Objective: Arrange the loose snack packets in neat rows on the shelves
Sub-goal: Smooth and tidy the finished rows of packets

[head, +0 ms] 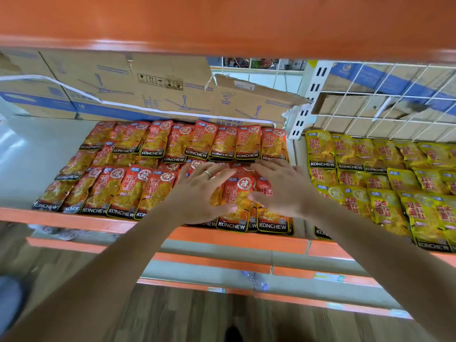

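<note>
Red KONCHEW snack packets (248, 144): three overlapping rows, glossy, black-banded at the bottom. Your left hand (199, 191) and right hand (281, 188) lie spread flat on the front row.

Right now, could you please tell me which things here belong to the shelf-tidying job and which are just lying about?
Job: red packets, yellow packets, shelf, left hand and right hand, both flat on the red ones.
Lying about: cardboard boxes, wire grid.

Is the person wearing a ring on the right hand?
No, the ring is on the left hand; the right hand shows none.
</note>
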Available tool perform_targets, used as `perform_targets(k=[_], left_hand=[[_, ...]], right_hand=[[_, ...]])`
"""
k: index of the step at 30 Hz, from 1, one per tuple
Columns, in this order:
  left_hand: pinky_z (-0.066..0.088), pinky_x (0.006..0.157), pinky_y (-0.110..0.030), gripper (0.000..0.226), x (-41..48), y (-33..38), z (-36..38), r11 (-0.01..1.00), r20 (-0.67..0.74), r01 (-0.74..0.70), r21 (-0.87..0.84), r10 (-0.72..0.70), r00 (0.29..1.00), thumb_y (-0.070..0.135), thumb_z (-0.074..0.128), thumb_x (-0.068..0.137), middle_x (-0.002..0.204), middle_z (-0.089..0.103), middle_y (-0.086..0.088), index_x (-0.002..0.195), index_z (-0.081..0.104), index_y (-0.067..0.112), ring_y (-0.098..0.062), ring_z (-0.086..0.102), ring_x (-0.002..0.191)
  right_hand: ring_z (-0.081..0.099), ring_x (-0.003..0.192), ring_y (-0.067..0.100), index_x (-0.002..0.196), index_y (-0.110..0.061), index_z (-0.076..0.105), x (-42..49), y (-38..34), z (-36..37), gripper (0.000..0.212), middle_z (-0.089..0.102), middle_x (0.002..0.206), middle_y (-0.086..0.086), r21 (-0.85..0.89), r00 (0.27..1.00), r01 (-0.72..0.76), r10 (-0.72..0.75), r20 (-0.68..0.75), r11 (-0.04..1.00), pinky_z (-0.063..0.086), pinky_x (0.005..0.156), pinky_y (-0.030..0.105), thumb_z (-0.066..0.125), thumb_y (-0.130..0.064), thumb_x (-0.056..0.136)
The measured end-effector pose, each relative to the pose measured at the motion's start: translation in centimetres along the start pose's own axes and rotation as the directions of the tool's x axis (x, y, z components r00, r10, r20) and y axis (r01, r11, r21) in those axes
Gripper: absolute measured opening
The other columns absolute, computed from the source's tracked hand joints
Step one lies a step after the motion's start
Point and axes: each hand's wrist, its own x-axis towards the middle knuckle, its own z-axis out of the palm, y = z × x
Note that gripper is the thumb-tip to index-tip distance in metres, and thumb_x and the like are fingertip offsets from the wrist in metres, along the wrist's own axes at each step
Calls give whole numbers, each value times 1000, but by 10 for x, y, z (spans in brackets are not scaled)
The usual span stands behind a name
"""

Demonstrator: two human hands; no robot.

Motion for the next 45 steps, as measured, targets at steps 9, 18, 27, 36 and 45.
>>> perform_targets(k=[9,18,27,36,45], left_hand=[[1,121,-58,87,1,17,16,1000,-10,16,-23,-16,1000,82,39,83,162,18,6,155,13,40,-18,8,151],[3,120,-59,83,-1,29,12,999,5,38,16,-38,999,83,34,86,165,14,2,155,12,43,-23,5,152],[1,120,-63,89,-53,-63,-11,967,-59,256,-15,-256,965,86,8,77,166,-4,18,157,5,46,-16,-5,154],[-4,120,-63,100,-73,-111,-9,981,130,169,91,-180,975,96,-12,63,163,-15,24,153,-11,51,-13,-19,152],[-4,120,-62,83,-78,-119,5,989,102,135,63,-141,985,91,-15,69,160,-24,26,145,-24,58,-16,-20,151]], right_hand=[[10,151,22,158,-28,13,-18,3,10,89,18,164,-5,33,994,-18,15,111,999,13,120,50,58,-60,89],[18,149,18,156,-36,23,-19,17,10,84,26,162,-9,144,997,-45,35,65,989,11,117,48,57,-65,85],[24,144,14,153,-30,31,-4,-28,-4,72,32,158,-9,126,991,-28,44,-128,992,15,113,43,46,-65,92],[17,149,23,154,-26,24,32,-111,26,83,20,163,-1,-12,998,57,-56,39,998,11,115,61,40,-75,89],[6,152,26,157,-31,8,40,-126,45,88,9,165,2,-57,995,41,-36,94,998,9,114,63,37,-78,88]])
